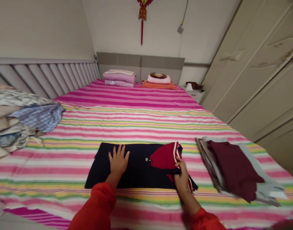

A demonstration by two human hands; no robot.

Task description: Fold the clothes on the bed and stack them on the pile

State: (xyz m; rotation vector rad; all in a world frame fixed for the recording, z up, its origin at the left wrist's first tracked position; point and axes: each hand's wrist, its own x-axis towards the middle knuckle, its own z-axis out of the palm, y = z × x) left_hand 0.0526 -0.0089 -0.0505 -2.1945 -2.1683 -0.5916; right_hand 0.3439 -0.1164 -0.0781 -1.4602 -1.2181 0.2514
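Observation:
A navy shirt with a red section and white-striped edging lies folded into a long strip on the striped bed cover. A small pale label shows near its middle. My left hand rests flat on the navy cloth towards the left end, fingers spread. At the right end, my right hand has its fingers curled at the red and white-edged part, gripping the cloth there. Part of that end is hidden behind the hand.
A stack of folded clothes, maroon on top, lies to the right. Loose clothes are heaped at the left. Folded purple bedding and a pink pillow sit by the headboard. A wardrobe stands along the right.

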